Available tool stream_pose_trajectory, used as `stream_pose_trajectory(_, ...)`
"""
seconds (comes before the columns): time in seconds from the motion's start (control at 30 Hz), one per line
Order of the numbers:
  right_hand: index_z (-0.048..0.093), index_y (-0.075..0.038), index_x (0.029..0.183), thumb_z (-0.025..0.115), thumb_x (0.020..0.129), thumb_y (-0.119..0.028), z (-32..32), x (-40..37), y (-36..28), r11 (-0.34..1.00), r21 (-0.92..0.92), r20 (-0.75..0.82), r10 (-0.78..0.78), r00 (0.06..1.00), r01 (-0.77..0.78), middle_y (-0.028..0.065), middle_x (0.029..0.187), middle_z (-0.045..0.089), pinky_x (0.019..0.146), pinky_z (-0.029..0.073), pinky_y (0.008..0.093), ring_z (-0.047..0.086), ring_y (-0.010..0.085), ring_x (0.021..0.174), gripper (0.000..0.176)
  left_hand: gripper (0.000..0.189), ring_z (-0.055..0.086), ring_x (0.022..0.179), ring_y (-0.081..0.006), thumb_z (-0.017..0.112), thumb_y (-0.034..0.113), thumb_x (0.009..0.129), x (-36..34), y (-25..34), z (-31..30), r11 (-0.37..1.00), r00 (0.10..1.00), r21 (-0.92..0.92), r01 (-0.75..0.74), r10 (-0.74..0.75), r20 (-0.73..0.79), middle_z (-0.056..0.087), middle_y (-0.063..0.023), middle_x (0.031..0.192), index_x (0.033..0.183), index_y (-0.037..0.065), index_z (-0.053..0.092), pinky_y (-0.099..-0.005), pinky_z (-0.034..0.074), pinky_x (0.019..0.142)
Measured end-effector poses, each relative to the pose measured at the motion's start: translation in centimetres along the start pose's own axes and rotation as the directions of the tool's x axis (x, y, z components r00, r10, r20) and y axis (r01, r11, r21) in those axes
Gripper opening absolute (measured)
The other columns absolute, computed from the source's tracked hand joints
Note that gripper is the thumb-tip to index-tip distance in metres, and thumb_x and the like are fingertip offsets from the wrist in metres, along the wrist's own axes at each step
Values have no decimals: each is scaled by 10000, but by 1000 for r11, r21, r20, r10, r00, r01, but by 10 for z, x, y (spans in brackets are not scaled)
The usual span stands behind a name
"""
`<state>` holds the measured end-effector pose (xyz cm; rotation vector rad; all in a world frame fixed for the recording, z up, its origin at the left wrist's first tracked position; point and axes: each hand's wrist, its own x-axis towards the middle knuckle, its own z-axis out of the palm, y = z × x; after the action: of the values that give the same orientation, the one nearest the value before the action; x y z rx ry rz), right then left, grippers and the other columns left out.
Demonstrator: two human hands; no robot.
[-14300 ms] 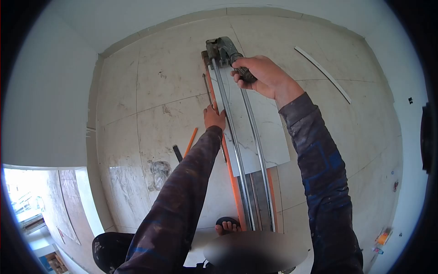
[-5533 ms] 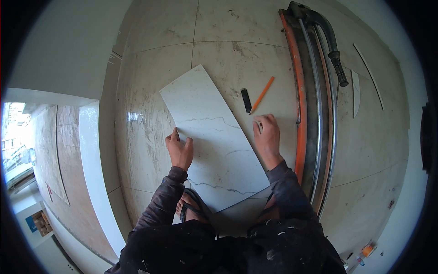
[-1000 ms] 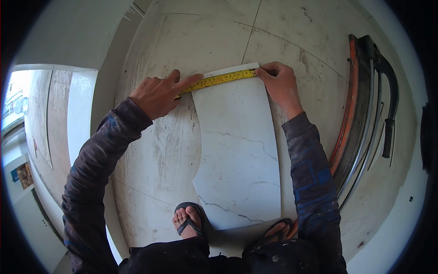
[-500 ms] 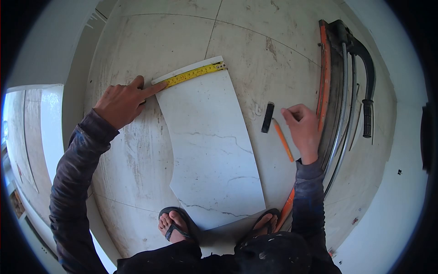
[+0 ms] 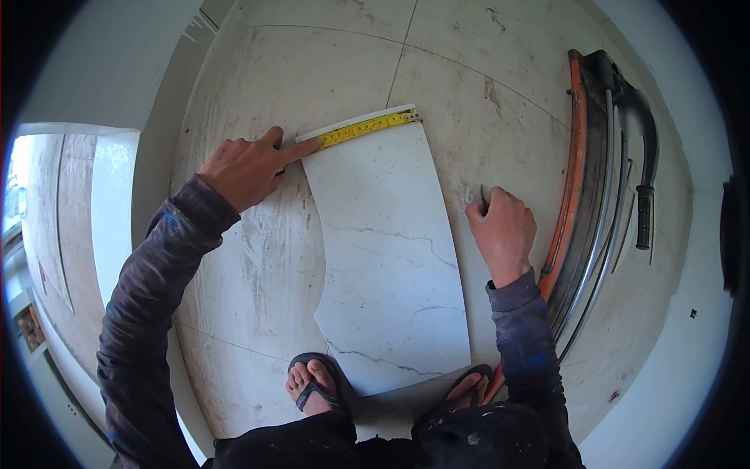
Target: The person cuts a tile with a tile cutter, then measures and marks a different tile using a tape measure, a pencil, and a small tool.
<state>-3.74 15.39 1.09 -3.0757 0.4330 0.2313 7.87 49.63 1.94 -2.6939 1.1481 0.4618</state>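
- Tape measure (image 5: 371,129): yellow blade, printed with dark graduations and figures too small to read; metal end hook (image 5: 416,116) at the tile's far right corner.
- Position and axis of tape: laid across the tile just inside its far edge, roughly parallel to that edge; long axis crosswise, rising slightly toward the right.
- Tile (image 5: 391,258): white, marble-patterned, thin grey veins, small dark specks; left edge curved inward with a point lower down.
- Position and axis of tile: flat on the floor (image 5: 258,266); long axis running away from the wearer, far end leaning slightly left, near end between two sandalled feet (image 5: 314,384).
- Left hand (image 5: 246,168): index finger extended onto the blade, other fingers curled; whether they grip anything beneath cannot be told.
- Right hand (image 5: 504,234): curled, right of the tile and apart from it; thin dark tip (image 5: 482,190) showing by the thumb, its grip unclear.
- Tile cutter (image 5: 588,195): far right; orange edge, metal rails, black handle.
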Motion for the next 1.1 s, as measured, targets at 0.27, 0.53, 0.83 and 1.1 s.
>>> stream_pose_trajectory(0.27,594,25,850,629,888,-147,4,27,-9,675,730,69,81,994,-106,134,728,642,615,492,330,623,206,632,180,640,640,560,-190,645,172,910,-1,0,-3,1000,1000,8,9,-9,26,610,-120,1024,1487,331,418,-319,577,538)
stream_pose_trajectory(0.53,629,24,889,657,903,-97,-2,48,-97,558,789,-208,-154,966,259,134,758,650,614,491,324,623,224,630,124,610,637,562,-168,628,164,921,1,-2,-3,1000,999,-8,12,-12,32,621,-118,1033,1474,338,438,-289,561,523)
stream_pose_trajectory(0.83,655,-3,846,668,879,-96,12,68,-117,700,583,-342,-247,907,411,136,786,650,604,486,382,626,311,651,100,514,660,588,-175,593,193,956,2,0,-6,999,999,-31,34,-33,20,634,-102,1023,1435,349,494,-298,577,560)
stream_pose_trajectory(1.1,668,-5,843,672,879,-100,10,68,-123,707,586,-316,-252,915,397,128,773,649,602,486,369,624,300,644,102,670,639,562,-184,685,147,866,3,-1,-2,999,999,-14,31,-31,15,602,-96,1036,1460,346,450,-296,574,560)
